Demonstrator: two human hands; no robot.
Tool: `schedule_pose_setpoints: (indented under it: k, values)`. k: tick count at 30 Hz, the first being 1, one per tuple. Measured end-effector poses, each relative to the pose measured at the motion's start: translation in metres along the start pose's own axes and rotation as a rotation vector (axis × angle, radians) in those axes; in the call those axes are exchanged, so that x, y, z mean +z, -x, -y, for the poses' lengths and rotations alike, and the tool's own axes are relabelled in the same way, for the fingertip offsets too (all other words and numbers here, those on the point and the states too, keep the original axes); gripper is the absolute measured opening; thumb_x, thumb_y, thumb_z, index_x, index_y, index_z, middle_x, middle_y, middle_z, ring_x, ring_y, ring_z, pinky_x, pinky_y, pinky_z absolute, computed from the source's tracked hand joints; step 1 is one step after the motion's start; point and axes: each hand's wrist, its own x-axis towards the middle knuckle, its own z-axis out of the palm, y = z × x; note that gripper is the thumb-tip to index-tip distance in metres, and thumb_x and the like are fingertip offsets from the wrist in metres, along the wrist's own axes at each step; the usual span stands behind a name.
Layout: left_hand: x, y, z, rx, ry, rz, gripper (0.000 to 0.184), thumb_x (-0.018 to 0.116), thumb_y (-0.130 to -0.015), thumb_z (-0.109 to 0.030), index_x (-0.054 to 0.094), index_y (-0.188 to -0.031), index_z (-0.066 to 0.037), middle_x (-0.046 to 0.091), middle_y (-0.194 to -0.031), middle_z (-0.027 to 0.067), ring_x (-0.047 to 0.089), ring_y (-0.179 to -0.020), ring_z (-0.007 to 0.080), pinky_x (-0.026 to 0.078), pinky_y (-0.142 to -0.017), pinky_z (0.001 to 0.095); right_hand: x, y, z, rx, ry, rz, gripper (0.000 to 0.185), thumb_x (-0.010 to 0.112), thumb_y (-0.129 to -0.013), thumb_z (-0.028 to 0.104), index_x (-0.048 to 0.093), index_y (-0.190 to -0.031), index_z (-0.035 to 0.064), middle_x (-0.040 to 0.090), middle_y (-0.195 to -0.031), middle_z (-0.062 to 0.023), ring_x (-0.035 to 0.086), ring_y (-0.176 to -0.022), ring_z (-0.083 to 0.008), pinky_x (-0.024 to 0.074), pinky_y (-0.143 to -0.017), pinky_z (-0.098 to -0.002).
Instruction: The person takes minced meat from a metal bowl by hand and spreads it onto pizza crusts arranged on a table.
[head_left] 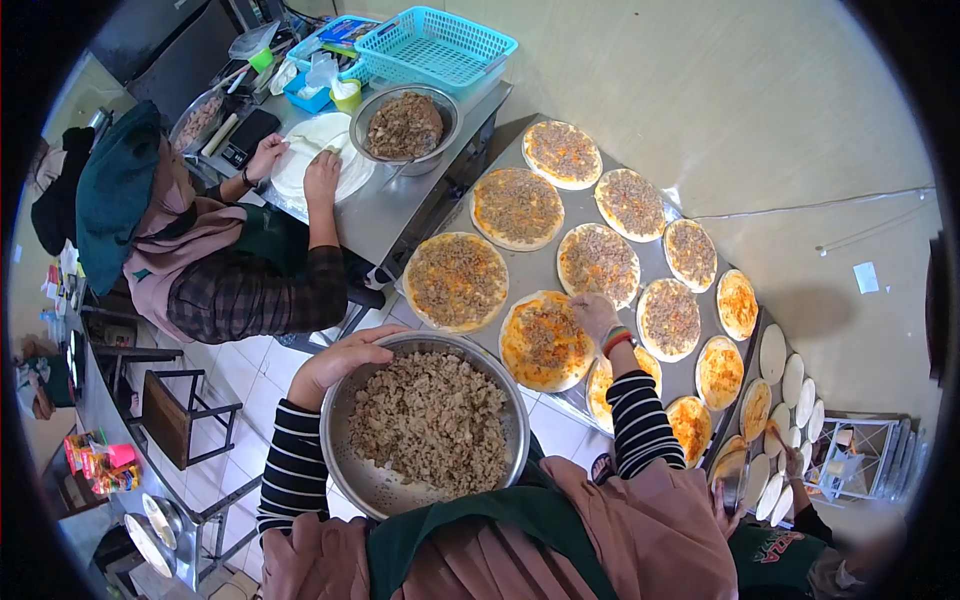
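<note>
My left hand [345, 362] grips the rim of a steel bowl [523, 440], tilted against my front. Crumbled cooked meat [430, 420] fills much of it. My right hand [597, 318], in a clear glove, is over the right side of a round flatbread pizza [535, 365] with orange sauce and some crumbled meat. Its fingers point down and look bunched together; anything inside them is hidden. Behind lie several pizzas covered in meat, such as one at the left [455, 282]. A sauced pizza [612, 395] sits partly under my right forearm.
At the left, a co-worker [255, 290] handles white dough [345, 165] beside a meat bowl [405, 125] and a blue basket [437, 50]. Another person's hand [792, 460] works at the lower right among plain dough rounds [772, 353]. A stool [175, 415] stands at the left.
</note>
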Motion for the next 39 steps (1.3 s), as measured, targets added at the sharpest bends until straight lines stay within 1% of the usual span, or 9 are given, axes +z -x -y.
schedule_pose_setpoints:
  k: [4,9,15,19,21,25,33,36,39]
  values:
    - [-0.003,0.006,0.002,0.004,-0.057,-0.05,0.051,0.055,-0.081,-0.019,0.042,-0.125,0.004,0.053,-0.115,0.011,0.053,-0.102,0.016,0.039,-0.092,0.0272,0.015,-0.014,0.007,-0.017,0.207,0.028,0.025,0.052,-0.08,0.018,0.061,-0.102,0.0116,0.062,-0.082,-0.0136,0.061,-0.083,-0.0321,0.0485,-0.077,-0.0381]
    - [-0.005,0.009,0.006,0.003,-0.018,-0.071,0.052,0.056,-0.081,-0.02,0.042,-0.125,0.004,0.053,-0.116,0.0111,0.053,-0.102,0.0158,0.039,-0.092,0.0272,0.008,-0.019,0.042,0.071,0.538,0.194,0.026,0.046,-0.083,0.015,0.058,-0.106,0.0133,0.057,-0.1,-0.0116,0.06,-0.09,-0.0278,0.0494,-0.076,-0.0364]
    - [-0.007,0.011,0.008,0.014,-0.012,-0.077,0.053,0.056,-0.08,-0.02,0.042,-0.125,0.004,0.053,-0.116,0.012,0.053,-0.103,0.0161,0.039,-0.092,0.0273,-0.002,-0.008,0.043,-0.02,0.604,0.258,0.029,0.043,-0.084,0.014,0.056,-0.109,0.0113,0.056,-0.103,-0.0121,0.06,-0.092,-0.0253,0.0494,-0.077,-0.0351]
    - [-0.004,0.011,0.004,0.02,0.003,-0.063,0.052,0.055,-0.08,-0.019,0.042,-0.124,0.004,0.053,-0.115,0.0117,0.053,-0.103,0.0161,0.039,-0.092,0.0274,0.0,0.01,0.037,0.17,0.457,0.186,0.029,0.042,-0.084,0.013,0.057,-0.108,0.0091,0.057,-0.103,-0.0126,0.058,-0.094,-0.0258,0.0483,-0.079,-0.037]
    - [-0.005,0.009,0.003,0.017,-0.006,-0.051,0.051,0.055,-0.08,-0.019,0.042,-0.124,0.004,0.053,-0.115,0.0116,0.052,-0.103,0.0161,0.039,-0.092,0.0275,0.003,0.017,0.024,0.203,0.326,0.095,0.03,0.045,-0.081,0.012,0.059,-0.108,0.0157,0.055,-0.099,-0.0156,0.059,-0.089,-0.0302,0.0488,-0.078,-0.0381]
    - [-0.006,0.006,0.002,-0.006,-0.006,-0.041,0.053,0.057,-0.08,-0.019,0.041,-0.125,0.003,0.053,-0.116,0.0116,0.053,-0.103,0.0166,0.039,-0.093,0.0278,0.016,0.031,0.011,0.162,0.488,0.116,0.029,0.044,-0.082,0.012,0.059,-0.107,0.0117,0.057,-0.099,-0.0137,0.059,-0.091,-0.028,0.0487,-0.078,-0.0379]
    - [-0.001,0.002,-0.003,-0.029,-0.025,-0.024,0.052,0.057,-0.079,-0.018,0.041,-0.125,0.003,0.053,-0.116,0.0124,0.053,-0.103,0.0175,0.04,-0.093,0.0281,0.044,0.065,0.008,0.341,0.302,-0.066,0.016,0.051,-0.078,0.016,0.067,-0.079,0.0126,0.059,-0.084,-0.0139,0.059,-0.082,-0.0302,0.048,-0.072,-0.0397]
    - [-0.003,0.001,0.0,-0.028,-0.002,-0.017,0.053,0.057,-0.079,-0.018,0.041,-0.125,0.003,0.053,-0.116,0.0126,0.053,-0.103,0.0178,0.039,-0.093,0.0282,0.044,0.08,0.014,0.218,0.208,-0.148,0.014,0.054,-0.076,0.012,0.067,-0.08,0.0128,0.059,-0.084,-0.0138,0.059,-0.078,-0.0312,0.0483,-0.069,-0.04]
    - [-0.003,0.0,0.002,-0.035,-0.003,0.002,0.053,0.057,-0.079,-0.018,0.041,-0.125,0.003,0.053,-0.115,0.0127,0.053,-0.103,0.0179,0.039,-0.093,0.0284,0.033,0.083,0.026,0.245,0.104,-0.184,0.013,0.055,-0.073,0.009,0.066,-0.078,0.0121,0.059,-0.084,-0.014,0.058,-0.079,-0.032,0.048,-0.069,-0.0401]
